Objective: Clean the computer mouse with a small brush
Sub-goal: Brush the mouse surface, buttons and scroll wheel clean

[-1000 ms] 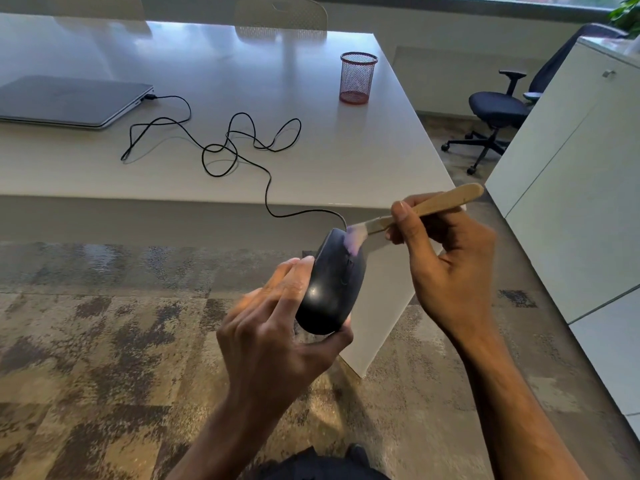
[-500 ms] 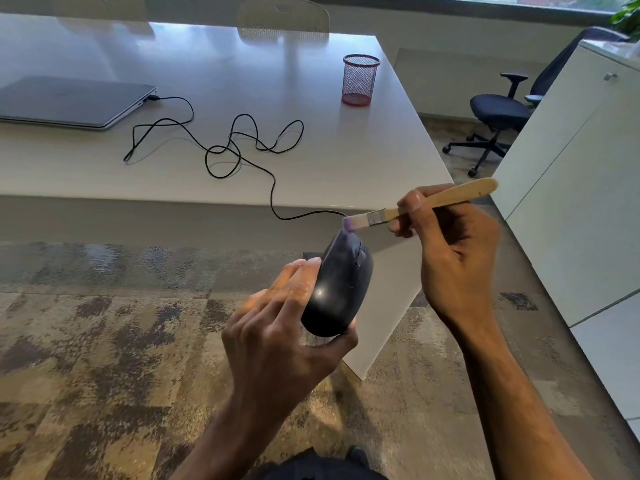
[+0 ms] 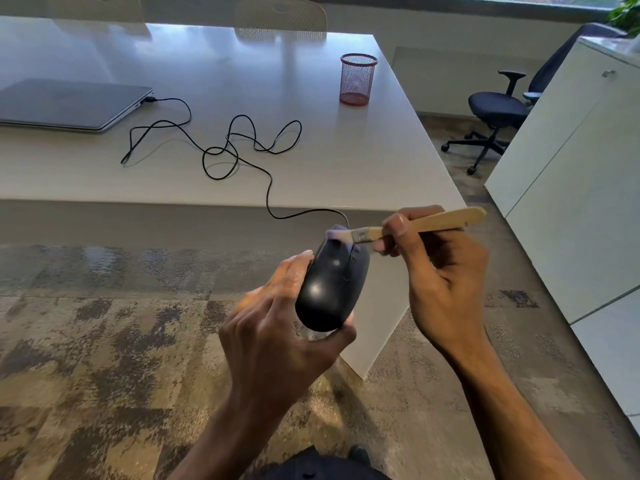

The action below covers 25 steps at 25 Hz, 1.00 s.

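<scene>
Hands: my left hand (image 3: 277, 327) cradles the mouse (image 3: 332, 285) off the bench (image 3: 311, 161), buttons upward for access, while my right hand (image 3: 440, 271) pinches the brush (image 3: 408, 228), bristles touching its front.

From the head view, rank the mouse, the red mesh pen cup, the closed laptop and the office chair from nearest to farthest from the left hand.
1. Mouse: held in the left hand.
2. Red mesh pen cup: on the table, ahead and slightly right.
3. Laptop, far left on the table, and office chair, far right on the floor: too close to call.
</scene>
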Available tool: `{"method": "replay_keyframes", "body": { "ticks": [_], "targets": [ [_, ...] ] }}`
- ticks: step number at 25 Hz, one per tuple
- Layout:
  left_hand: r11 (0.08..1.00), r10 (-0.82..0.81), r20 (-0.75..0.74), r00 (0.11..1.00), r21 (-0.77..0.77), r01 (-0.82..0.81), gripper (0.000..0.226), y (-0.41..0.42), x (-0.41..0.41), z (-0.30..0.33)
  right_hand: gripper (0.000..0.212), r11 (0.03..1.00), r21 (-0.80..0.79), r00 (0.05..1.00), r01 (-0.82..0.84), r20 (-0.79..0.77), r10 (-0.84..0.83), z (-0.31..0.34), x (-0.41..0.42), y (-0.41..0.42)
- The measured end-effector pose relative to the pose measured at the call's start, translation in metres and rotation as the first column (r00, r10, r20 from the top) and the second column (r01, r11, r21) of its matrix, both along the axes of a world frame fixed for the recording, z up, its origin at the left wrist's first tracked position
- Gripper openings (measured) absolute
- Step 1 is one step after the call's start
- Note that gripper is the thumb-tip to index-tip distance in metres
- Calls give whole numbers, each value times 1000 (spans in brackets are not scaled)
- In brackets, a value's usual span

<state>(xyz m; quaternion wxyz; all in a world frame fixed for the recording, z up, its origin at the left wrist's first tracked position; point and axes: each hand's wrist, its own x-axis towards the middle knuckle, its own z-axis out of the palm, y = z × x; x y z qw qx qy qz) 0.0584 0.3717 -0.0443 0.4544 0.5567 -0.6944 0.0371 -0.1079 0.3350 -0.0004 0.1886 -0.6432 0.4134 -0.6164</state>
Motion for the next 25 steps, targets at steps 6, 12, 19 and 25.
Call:
{"method": "replay_keyframes", "body": {
  "ticks": [6, 12, 19, 25],
  "targets": [
    [998, 12, -24, 1000, 57, -11, 81, -2, 2, 1, 16, 998, 36, 993, -51, -104, 54, -3, 16, 31],
    [997, 12, -90, 996, 81, -4, 84, -4, 2, 6, 21, 984, -37, 968, -174, -192, 164, -12, 14, 43],
    [994, 35, -166, 986, 111, -16, 80, -3, 3, 8, 17, 997, 35, 997, -62, -45, 63, -15, -9, 31],
    [989, 47, -193, 980, 146, -19, 80, -3, 2, 11, 11, 998, 43, 995, 51, 81, -54, -12, -16, 28]
  ]
}}
